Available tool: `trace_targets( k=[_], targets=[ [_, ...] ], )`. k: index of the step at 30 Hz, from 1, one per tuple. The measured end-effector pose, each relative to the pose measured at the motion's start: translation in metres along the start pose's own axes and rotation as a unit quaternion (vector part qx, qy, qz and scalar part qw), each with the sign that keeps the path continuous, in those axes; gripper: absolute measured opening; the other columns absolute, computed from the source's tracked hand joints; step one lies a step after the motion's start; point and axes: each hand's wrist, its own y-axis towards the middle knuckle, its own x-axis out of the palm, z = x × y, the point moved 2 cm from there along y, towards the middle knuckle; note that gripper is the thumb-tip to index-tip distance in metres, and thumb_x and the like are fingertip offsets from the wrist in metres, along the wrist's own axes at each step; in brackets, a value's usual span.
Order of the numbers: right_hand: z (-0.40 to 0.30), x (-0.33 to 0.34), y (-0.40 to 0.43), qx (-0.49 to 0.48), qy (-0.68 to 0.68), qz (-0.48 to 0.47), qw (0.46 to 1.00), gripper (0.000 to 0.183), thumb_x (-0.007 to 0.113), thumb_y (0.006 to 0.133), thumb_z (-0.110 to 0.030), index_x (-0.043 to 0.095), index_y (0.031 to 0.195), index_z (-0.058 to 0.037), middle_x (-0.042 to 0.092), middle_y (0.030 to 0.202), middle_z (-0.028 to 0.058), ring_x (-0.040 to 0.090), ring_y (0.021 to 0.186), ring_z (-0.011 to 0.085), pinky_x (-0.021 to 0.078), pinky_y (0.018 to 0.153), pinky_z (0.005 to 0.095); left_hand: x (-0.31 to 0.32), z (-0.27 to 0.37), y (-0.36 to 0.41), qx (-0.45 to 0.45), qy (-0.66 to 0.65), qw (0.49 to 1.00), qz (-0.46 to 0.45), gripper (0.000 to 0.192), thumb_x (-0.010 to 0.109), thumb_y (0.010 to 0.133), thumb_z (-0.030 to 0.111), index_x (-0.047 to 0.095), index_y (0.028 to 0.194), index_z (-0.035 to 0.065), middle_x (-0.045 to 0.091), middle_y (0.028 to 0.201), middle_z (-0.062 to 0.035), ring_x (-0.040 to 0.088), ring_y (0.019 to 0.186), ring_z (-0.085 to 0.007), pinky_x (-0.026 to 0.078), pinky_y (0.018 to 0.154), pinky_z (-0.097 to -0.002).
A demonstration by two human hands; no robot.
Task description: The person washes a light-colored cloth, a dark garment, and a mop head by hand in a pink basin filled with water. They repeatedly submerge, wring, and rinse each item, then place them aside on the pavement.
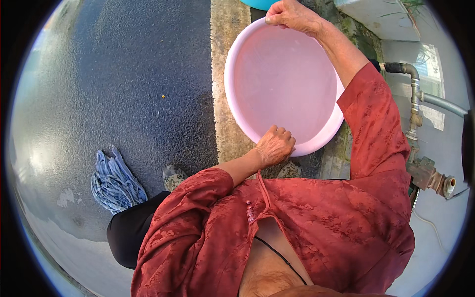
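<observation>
A large round pink plastic basin [246,124] stands before me, tilted a little by the look of it, with what seems to be water or a wet bottom inside. My left hand [276,144] grips its near rim, fingers curled over the edge and the thumb hidden. At the far rim my right hand [295,16] pinches the edge between thumb and fingers. A blue mop head of cloth strips [117,182] lies on the wet asphalt to the left, away from both hands.
A turquoise basin [259,3] shows at the top edge. Metal pipes with a valve [423,172] stand by the wall at right. A pale concrete strip [222,74] borders the dark asphalt [148,67]. My shoes [173,176] are below the basin. A small yellow bit [163,96] lies on the asphalt.
</observation>
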Motion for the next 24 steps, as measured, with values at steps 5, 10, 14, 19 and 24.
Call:
trace_targets(
  k=[5,10,14,19,24],
  targets=[
    [-0.046,-0.013,0.001,0.024,0.021,-0.035,0.999,0.023,0.061,0.087,-0.023,0.066,0.094,-0.001,0.062,0.076,0.0042,0.055,0.069,0.0146,0.044,0.062,0.0297,-0.002,0.0,-0.004,-0.001,-0.003,1.0,0.004,0.027,0.059,0.087,0.032,0.064,0.081,0.0069,0.061,0.079,-0.0071,0.058,0.078,-0.0222,0.043,0.067,-0.0362],
    [0.082,0.017,-0.011,0.071,-0.203,0.099,0.972,0.022,0.068,0.08,-0.022,0.068,0.095,-0.0054,0.069,0.095,0.0123,0.065,0.092,0.0287,0.0506,0.079,0.0402,-0.001,0.001,-0.001,0.011,-0.002,1.0,0.014,0.025,0.06,0.086,0.031,0.064,0.08,0.0072,0.06,0.079,-0.0075,0.058,0.078,-0.0228,0.043,0.068,-0.0365],
    [0.103,0.051,-0.026,0.171,-0.237,0.077,0.953,0.025,0.068,0.082,-0.022,0.068,0.101,-0.007,0.067,0.107,0.0142,0.063,0.103,0.0307,0.0506,0.085,0.0417,0.002,0.0,-0.003,0.0,-0.011,1.0,0.021,0.024,0.061,0.084,0.031,0.064,0.079,0.0073,0.06,0.078,-0.0075,0.059,0.077,-0.0232,0.043,0.068,-0.0363],
    [0.122,0.081,-0.012,0.347,-0.237,0.043,0.907,0.033,0.072,0.078,-0.023,0.068,0.107,-0.0096,0.067,0.11,0.0142,0.062,0.107,0.0309,0.0503,0.088,0.0416,0.002,0.001,-0.001,0.011,-0.002,0.999,0.03,0.024,0.061,0.084,0.03,0.064,0.078,0.0071,0.06,0.076,-0.0075,0.059,0.077,-0.0235,0.042,0.068,-0.0368],
    [0.137,0.056,-0.026,0.274,-0.158,0.069,0.946,0.028,0.074,0.075,-0.022,0.07,0.098,-0.0072,0.069,0.097,0.0123,0.065,0.094,0.028,0.051,0.081,0.039,0.0,0.002,-0.002,0.011,0.006,0.999,0.032,0.024,0.061,0.085,0.03,0.064,0.078,0.007,0.06,0.076,-0.0075,0.059,0.076,-0.0232,0.042,0.068,-0.0368]
  ],
)
